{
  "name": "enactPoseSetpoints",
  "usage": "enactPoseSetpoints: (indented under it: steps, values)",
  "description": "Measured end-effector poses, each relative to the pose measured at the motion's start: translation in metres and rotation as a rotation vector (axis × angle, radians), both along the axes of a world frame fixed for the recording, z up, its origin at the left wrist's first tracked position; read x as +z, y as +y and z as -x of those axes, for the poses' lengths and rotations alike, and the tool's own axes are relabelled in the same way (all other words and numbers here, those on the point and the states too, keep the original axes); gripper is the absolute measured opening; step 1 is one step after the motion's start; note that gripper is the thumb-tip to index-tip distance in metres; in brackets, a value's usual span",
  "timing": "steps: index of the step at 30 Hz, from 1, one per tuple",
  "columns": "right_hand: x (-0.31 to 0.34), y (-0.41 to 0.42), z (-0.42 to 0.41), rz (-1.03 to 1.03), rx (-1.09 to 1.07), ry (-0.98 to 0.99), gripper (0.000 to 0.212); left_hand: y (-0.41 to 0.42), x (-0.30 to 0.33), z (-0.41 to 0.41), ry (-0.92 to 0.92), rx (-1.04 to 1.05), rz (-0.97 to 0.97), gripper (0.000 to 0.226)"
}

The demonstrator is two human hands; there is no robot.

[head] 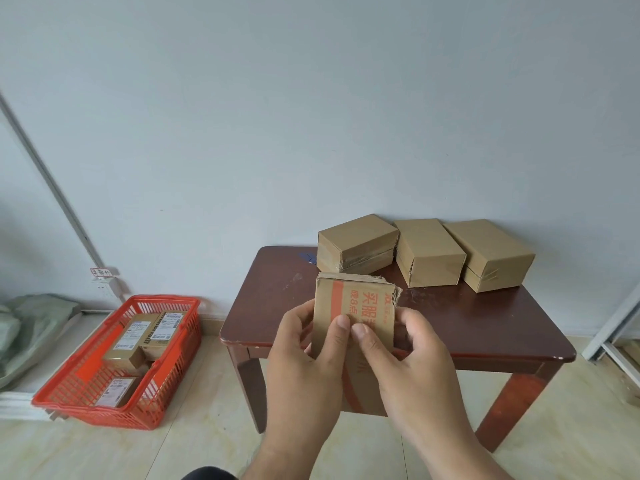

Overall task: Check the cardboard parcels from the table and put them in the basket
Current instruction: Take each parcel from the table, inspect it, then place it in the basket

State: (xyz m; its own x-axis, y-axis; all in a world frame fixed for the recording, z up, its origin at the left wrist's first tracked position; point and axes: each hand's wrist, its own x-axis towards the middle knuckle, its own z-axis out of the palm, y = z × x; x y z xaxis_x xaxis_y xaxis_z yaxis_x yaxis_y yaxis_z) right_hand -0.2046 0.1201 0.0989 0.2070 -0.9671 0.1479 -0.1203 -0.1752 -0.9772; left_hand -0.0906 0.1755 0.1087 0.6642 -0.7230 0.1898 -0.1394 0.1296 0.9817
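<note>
Got this printed parcel [353, 327] up in front of me over the near edge of the surface [485, 327], both hands on it: left hand [304, 358] and right hand [408, 362] with fingers clamped round its sides, thumbs on the front. Feels like it'd be light, stiff cardboard, top corner's torn, so I'd hold the sides. Basket [62, 403] sits on the floor, left.

A tan cardboard parcel [353, 306] carries a red stripe and red print. Three plain brown cardboard parcels [429, 251] sit on a dark reddish-brown wooden table [485, 320]. Lower left, the orange-red plastic mesh basket [114, 362].
</note>
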Motion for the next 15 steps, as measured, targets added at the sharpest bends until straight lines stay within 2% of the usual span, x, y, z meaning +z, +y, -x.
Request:
enactPoseSetpoints:
  steps: [3,7,10,12,15]
  values:
    - [-0.002,0.002,0.000,0.033,0.009,0.032,0.033,-0.001,0.000,-0.003,-0.004,-0.001,-0.001,0.028]
    - [0.002,-0.004,0.001,0.036,-0.042,0.003,0.028,0.006,-0.002,0.006,-0.079,-0.025,-0.016,0.038]
    - [0.005,-0.008,0.002,0.020,-0.089,-0.006,0.036,0.007,-0.008,0.009,-0.068,-0.035,-0.029,0.047]
    - [0.004,-0.008,0.001,0.020,-0.091,0.004,0.040,0.007,-0.009,0.008,-0.061,-0.018,-0.036,0.042]
    - [0.004,-0.003,0.002,0.035,-0.070,0.017,0.035,0.004,-0.005,0.005,0.007,-0.016,-0.020,0.025]
